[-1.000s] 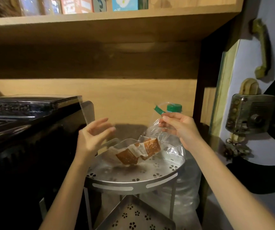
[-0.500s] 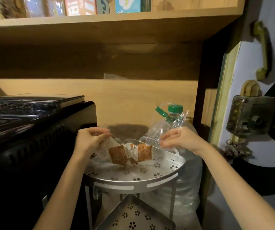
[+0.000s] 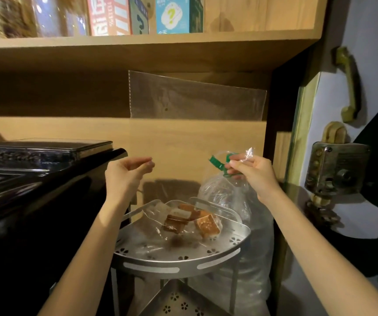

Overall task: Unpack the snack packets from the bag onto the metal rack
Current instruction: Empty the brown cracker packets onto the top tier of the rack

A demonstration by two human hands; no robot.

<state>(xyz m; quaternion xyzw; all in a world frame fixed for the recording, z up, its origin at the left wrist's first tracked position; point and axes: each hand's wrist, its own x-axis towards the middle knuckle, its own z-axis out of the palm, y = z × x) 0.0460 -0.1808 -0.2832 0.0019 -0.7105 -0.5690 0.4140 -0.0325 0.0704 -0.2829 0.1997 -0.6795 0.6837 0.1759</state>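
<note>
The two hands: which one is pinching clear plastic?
The right hand, beside the green bottle cap, pinches crumpled clear plastic; the left hand holds nothing visible.

Views: I have one, a wide-angle camera worn on the person's head.
Facing: I look forward and slightly down into a wooden shelf unit (image 3: 138, 49).
Nearness: I sit close; both forearms reach in from the bottom edge toward the metal rack (image 3: 183, 264).
Edges: straight lines bow outward.
Shared: nothing, no second view.
</note>
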